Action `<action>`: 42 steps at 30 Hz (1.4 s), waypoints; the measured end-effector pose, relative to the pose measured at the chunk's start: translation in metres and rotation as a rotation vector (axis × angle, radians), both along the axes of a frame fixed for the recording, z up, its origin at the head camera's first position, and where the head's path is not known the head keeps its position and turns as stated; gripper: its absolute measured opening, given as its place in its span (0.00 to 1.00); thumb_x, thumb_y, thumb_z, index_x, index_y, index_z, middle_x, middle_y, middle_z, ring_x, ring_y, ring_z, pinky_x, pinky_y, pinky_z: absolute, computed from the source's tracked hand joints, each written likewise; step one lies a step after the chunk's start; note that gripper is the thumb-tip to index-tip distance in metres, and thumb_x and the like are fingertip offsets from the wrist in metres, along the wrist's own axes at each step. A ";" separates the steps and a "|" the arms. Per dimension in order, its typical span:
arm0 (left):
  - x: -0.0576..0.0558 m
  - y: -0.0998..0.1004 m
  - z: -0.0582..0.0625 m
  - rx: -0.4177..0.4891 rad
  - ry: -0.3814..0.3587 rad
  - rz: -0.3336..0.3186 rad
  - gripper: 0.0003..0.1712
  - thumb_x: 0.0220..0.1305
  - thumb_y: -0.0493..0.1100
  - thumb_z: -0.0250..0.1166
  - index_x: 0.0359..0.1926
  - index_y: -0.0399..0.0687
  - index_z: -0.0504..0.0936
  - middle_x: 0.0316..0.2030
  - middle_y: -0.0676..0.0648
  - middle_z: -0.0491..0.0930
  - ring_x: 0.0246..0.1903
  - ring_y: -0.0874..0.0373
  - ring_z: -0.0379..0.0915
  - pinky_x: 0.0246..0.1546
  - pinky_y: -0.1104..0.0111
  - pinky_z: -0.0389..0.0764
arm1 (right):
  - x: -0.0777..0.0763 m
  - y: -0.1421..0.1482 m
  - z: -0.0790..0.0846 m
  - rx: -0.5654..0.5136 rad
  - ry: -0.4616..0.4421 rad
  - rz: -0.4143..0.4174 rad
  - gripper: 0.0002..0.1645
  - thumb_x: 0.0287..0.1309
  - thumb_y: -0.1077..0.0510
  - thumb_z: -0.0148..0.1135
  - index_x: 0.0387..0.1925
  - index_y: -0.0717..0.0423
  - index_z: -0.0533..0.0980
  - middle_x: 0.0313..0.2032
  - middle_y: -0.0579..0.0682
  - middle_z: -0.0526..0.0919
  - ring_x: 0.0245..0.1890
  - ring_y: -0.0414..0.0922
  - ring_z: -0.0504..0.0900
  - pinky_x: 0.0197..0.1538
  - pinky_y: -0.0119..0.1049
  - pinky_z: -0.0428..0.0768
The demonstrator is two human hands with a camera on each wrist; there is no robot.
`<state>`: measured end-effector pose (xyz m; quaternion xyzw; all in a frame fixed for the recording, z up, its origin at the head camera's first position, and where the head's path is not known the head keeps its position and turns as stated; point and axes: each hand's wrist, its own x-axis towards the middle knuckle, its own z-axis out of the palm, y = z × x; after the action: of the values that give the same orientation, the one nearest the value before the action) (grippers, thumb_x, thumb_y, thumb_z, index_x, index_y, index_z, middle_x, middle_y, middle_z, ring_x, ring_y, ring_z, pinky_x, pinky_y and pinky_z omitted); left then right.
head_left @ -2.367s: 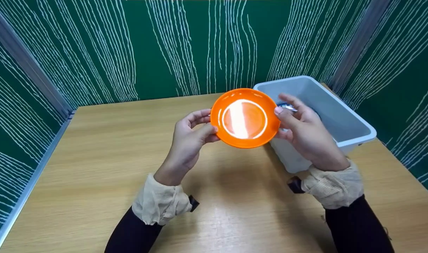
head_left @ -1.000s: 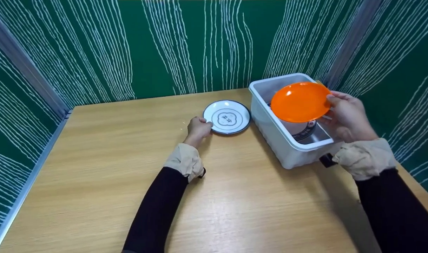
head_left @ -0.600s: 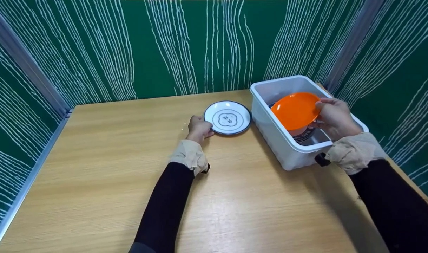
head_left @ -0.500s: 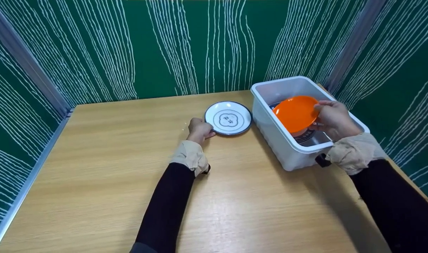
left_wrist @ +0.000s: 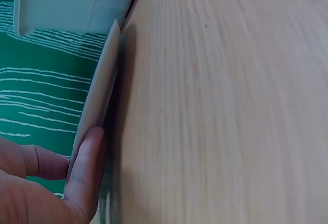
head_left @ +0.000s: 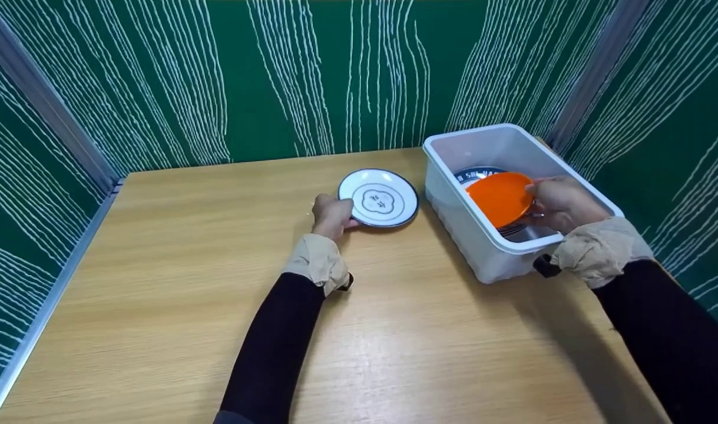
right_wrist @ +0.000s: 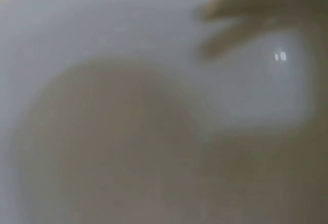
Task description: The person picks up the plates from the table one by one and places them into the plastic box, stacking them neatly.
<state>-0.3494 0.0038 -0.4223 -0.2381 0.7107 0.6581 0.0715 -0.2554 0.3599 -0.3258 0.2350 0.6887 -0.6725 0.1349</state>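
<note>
My left hand [head_left: 330, 215] pinches the left edge of a white plate [head_left: 378, 198] with a dark rim and a printed flower-shaped emblem. In the left wrist view this plate [left_wrist: 97, 93] is seen edge-on, the thumb on one face and the fingers [left_wrist: 84, 170] on the other, its near edge raised off the table. My right hand [head_left: 562, 200] reaches into the grey-white plastic bin [head_left: 465, 235] and grips the right edge of a small orange plate [head_left: 497, 199], which is tilted. Beneath it lies a dark-rimmed plate with lettering [head_left: 479, 173], partly covered. The right wrist view is blurred.
The bin stands at the back right of the wooden table [head_left: 188, 265]. Green panels with white wavy lines [head_left: 264, 76] enclose the back and both sides, joined by grey corner posts [head_left: 594, 70].
Both hands held the orange plate at first; my right hand has carried it rightward and down into the bin. My left hand let go of it and took hold of the white plate.
</note>
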 end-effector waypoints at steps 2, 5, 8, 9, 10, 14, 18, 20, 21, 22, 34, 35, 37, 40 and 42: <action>0.001 -0.002 0.004 0.004 0.005 -0.008 0.23 0.70 0.29 0.58 0.64 0.35 0.71 0.46 0.42 0.78 0.35 0.55 0.84 0.29 0.69 0.87 | -0.001 0.000 0.001 -0.030 -0.015 -0.002 0.23 0.79 0.60 0.44 0.70 0.53 0.60 0.63 0.51 0.64 0.63 0.50 0.64 0.68 0.44 0.75; 0.005 -0.002 0.009 0.015 0.016 -0.022 0.22 0.71 0.30 0.58 0.64 0.35 0.70 0.46 0.43 0.79 0.36 0.55 0.84 0.30 0.69 0.87 | -0.002 0.001 0.003 -0.088 -0.046 -0.012 0.28 0.78 0.62 0.46 0.73 0.52 0.56 0.62 0.50 0.63 0.63 0.48 0.63 0.66 0.41 0.76; 0.009 -0.003 0.013 0.026 0.028 -0.025 0.23 0.71 0.30 0.59 0.65 0.36 0.69 0.46 0.43 0.79 0.36 0.54 0.84 0.31 0.69 0.88 | -0.003 0.000 0.004 -0.151 -0.061 -0.011 0.26 0.77 0.61 0.50 0.70 0.48 0.57 0.60 0.47 0.62 0.61 0.46 0.63 0.66 0.39 0.76; 0.011 -0.003 0.015 0.031 0.032 -0.026 0.24 0.71 0.30 0.58 0.66 0.36 0.68 0.47 0.43 0.78 0.36 0.54 0.84 0.31 0.69 0.88 | -0.004 0.000 0.004 -0.175 -0.064 -0.018 0.27 0.76 0.61 0.51 0.70 0.47 0.56 0.61 0.47 0.62 0.60 0.45 0.62 0.67 0.39 0.76; 0.012 -0.003 0.016 0.031 0.035 -0.027 0.25 0.71 0.30 0.58 0.67 0.37 0.67 0.47 0.43 0.78 0.36 0.54 0.84 0.31 0.69 0.88 | -0.004 -0.001 0.004 -0.196 -0.066 -0.021 0.30 0.76 0.59 0.52 0.72 0.46 0.54 0.62 0.46 0.60 0.61 0.45 0.62 0.68 0.40 0.75; 0.018 -0.004 0.019 0.041 0.057 -0.036 0.26 0.70 0.29 0.58 0.68 0.38 0.66 0.47 0.43 0.77 0.36 0.54 0.84 0.32 0.68 0.88 | -0.005 -0.003 0.005 -0.245 -0.078 -0.049 0.49 0.76 0.55 0.55 0.80 0.38 0.35 0.77 0.47 0.46 0.70 0.46 0.55 0.72 0.46 0.69; 0.024 -0.005 0.021 0.055 0.102 -0.048 0.25 0.69 0.29 0.59 0.66 0.34 0.68 0.46 0.42 0.79 0.36 0.52 0.86 0.31 0.68 0.88 | -0.003 -0.004 0.004 -0.214 -0.076 -0.012 0.52 0.77 0.51 0.52 0.80 0.40 0.25 0.81 0.46 0.30 0.75 0.48 0.47 0.75 0.50 0.64; 0.026 -0.006 0.021 0.055 0.116 -0.057 0.25 0.69 0.30 0.59 0.65 0.34 0.68 0.45 0.41 0.80 0.35 0.52 0.86 0.31 0.67 0.88 | -0.004 -0.004 0.004 -0.195 -0.070 0.009 0.51 0.78 0.51 0.50 0.81 0.42 0.26 0.81 0.47 0.29 0.76 0.49 0.46 0.75 0.50 0.62; 0.027 -0.007 0.022 0.053 0.119 -0.061 0.25 0.69 0.30 0.59 0.65 0.34 0.69 0.45 0.41 0.80 0.35 0.52 0.86 0.31 0.67 0.88 | -0.004 -0.004 0.004 -0.189 -0.070 0.019 0.50 0.78 0.50 0.50 0.81 0.43 0.27 0.81 0.48 0.29 0.76 0.49 0.45 0.76 0.50 0.61; 0.028 -0.008 0.022 0.050 0.115 -0.063 0.25 0.69 0.31 0.60 0.66 0.35 0.68 0.45 0.42 0.80 0.34 0.53 0.86 0.31 0.67 0.88 | -0.004 -0.004 0.004 -0.189 -0.071 0.023 0.50 0.78 0.50 0.50 0.81 0.44 0.28 0.81 0.48 0.28 0.77 0.49 0.45 0.76 0.50 0.60; 0.040 -0.012 0.028 0.071 0.076 -0.071 0.25 0.71 0.34 0.62 0.66 0.43 0.68 0.45 0.43 0.80 0.33 0.52 0.86 0.35 0.68 0.88 | -0.006 -0.006 0.000 -0.130 -0.098 0.092 0.49 0.78 0.46 0.49 0.82 0.47 0.30 0.82 0.53 0.33 0.75 0.51 0.49 0.78 0.48 0.56; 0.041 -0.012 0.029 0.068 0.075 -0.073 0.24 0.72 0.35 0.62 0.66 0.43 0.68 0.45 0.43 0.80 0.32 0.51 0.86 0.36 0.67 0.88 | -0.006 -0.007 0.000 -0.117 -0.098 0.096 0.49 0.78 0.45 0.49 0.82 0.47 0.30 0.82 0.54 0.34 0.75 0.51 0.49 0.78 0.48 0.56; 0.043 -0.012 0.029 0.063 0.077 -0.074 0.24 0.72 0.35 0.62 0.65 0.44 0.68 0.45 0.43 0.80 0.31 0.51 0.86 0.38 0.65 0.88 | -0.005 -0.006 0.000 -0.074 -0.093 0.111 0.50 0.77 0.44 0.50 0.82 0.49 0.31 0.82 0.55 0.34 0.75 0.52 0.49 0.79 0.48 0.56; 0.044 -0.011 0.028 0.057 0.077 -0.079 0.23 0.72 0.35 0.62 0.65 0.44 0.68 0.45 0.43 0.80 0.30 0.51 0.85 0.40 0.63 0.88 | -0.005 -0.006 -0.001 0.000 -0.080 0.135 0.52 0.76 0.42 0.50 0.81 0.51 0.31 0.81 0.57 0.35 0.75 0.54 0.49 0.78 0.49 0.57; 0.045 -0.011 0.026 0.056 0.074 -0.081 0.22 0.72 0.35 0.61 0.64 0.44 0.68 0.45 0.43 0.80 0.29 0.51 0.85 0.39 0.63 0.88 | -0.005 -0.006 -0.002 0.039 -0.076 0.148 0.52 0.76 0.41 0.51 0.82 0.53 0.33 0.81 0.57 0.36 0.74 0.54 0.50 0.77 0.50 0.58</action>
<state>-0.3047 -0.0067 -0.3962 -0.1824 0.7034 0.6826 0.0783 -0.2603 0.3542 -0.3275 0.2114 0.7115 -0.6377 0.2059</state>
